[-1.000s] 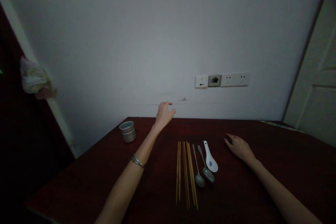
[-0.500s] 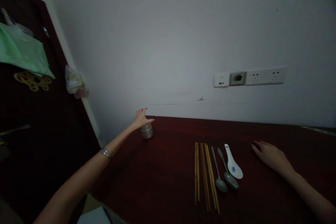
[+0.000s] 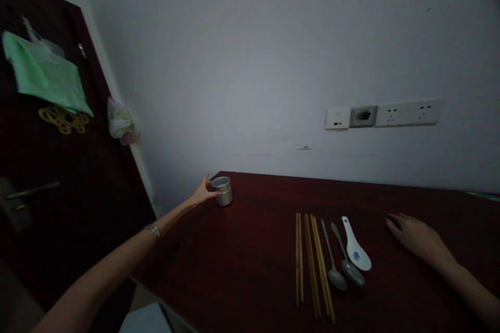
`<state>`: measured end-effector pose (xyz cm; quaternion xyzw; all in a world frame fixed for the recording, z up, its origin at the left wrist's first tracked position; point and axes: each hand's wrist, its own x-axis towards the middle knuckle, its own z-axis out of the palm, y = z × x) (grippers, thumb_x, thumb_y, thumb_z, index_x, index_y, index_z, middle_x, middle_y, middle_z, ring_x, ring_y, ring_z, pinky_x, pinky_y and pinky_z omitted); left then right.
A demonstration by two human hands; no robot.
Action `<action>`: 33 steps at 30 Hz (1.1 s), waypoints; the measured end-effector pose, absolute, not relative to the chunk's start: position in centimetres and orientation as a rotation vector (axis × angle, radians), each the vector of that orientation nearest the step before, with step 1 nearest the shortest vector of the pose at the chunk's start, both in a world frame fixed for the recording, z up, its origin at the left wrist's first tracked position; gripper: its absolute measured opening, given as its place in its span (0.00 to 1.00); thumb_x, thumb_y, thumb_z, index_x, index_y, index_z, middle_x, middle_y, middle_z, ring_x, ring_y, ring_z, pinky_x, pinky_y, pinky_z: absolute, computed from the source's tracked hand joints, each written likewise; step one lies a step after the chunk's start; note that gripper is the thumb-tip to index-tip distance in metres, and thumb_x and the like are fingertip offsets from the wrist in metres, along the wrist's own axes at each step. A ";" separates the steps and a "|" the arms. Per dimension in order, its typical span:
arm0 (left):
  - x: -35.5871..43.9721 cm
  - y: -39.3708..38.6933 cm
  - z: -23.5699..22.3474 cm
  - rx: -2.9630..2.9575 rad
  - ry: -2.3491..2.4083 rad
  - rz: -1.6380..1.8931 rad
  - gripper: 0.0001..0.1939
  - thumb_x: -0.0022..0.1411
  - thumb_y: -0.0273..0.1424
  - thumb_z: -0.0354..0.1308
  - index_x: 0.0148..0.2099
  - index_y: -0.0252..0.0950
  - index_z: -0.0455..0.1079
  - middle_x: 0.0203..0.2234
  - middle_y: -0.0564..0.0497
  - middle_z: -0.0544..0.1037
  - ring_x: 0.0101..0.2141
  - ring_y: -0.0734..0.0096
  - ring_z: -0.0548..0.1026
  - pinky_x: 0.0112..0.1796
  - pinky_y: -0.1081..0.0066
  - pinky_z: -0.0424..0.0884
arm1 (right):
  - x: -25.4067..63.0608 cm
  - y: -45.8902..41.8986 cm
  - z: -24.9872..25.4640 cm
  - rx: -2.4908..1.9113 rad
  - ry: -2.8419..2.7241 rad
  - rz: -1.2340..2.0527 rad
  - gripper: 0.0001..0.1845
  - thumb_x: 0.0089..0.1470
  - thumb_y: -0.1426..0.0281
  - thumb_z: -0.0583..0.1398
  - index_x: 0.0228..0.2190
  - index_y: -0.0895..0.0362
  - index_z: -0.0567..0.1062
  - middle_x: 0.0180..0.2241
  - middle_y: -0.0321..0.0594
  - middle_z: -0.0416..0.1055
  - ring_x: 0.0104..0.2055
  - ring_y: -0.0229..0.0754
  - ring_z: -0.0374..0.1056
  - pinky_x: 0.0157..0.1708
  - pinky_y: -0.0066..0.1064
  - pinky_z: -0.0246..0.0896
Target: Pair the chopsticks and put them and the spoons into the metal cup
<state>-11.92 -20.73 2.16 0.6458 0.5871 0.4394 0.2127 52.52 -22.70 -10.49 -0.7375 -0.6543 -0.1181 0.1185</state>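
Observation:
A silvery metal cup (image 3: pixel 224 196) stands upright with its mouth up, near the far left corner of the dark red table (image 3: pixel 250 255). My left hand (image 3: pixel 202 191) is at the cup's left side, thumb in front and fingers spread behind; the thumb appears to touch the wall, but I see no firm grip. My right hand (image 3: pixel 417 237) lies palm down on the right of the table, fingers loosely extended, holding nothing. Between the hands lie several wooden chopsticks (image 3: pixel 311 265), a metal spoon (image 3: pixel 336 278), another metal spoon (image 3: pixel 352 273) and a white soup spoon (image 3: pixel 357 252) with a blue mark.
Behind the table rises a pale wall with a row of sockets (image 3: pixel 408 113). A dark door (image 3: pixel 97 187) with a handle stands on the left, a green cloth bag (image 3: pixel 47 73) hanging on it. A plastic bag (image 3: pixel 120 120) hangs by the door frame.
My left hand has come down from above the cup to its left side, uncovering the rim. The view has shifted slightly; the cup and utensils stay put. My right hand rests as before.

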 end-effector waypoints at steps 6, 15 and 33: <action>-10.8 -19.8 1.0 1.615 1.623 1.310 0.58 0.39 0.37 0.67 0.63 0.32 0.31 0.53 0.33 0.59 0.53 0.54 0.59 0.51 0.59 0.57 | 52.5 -22.7 -10.5 -2.160 -1.924 -0.362 0.28 0.54 0.60 0.43 0.47 0.63 0.69 0.50 0.52 0.63 0.52 0.50 0.59 0.52 0.37 0.50; -10.1 -18.6 0.3 1.602 1.601 1.398 0.59 0.36 0.37 0.68 0.62 0.32 0.34 0.54 0.34 0.59 0.53 0.56 0.61 0.51 0.62 0.57 | 52.2 -23.0 -10.4 -2.167 -1.894 -0.395 0.28 0.54 0.60 0.43 0.47 0.63 0.69 0.49 0.52 0.65 0.52 0.50 0.60 0.52 0.38 0.52; 3.0 -15.9 3.0 1.709 1.342 1.407 0.50 0.42 0.37 0.65 0.61 0.33 0.40 0.49 0.37 0.64 0.48 0.61 0.66 0.48 0.64 0.60 | 50.0 -24.9 -7.9 -2.129 -1.779 -0.279 0.23 0.53 0.64 0.47 0.45 0.62 0.70 0.50 0.52 0.64 0.54 0.50 0.57 0.50 0.40 0.52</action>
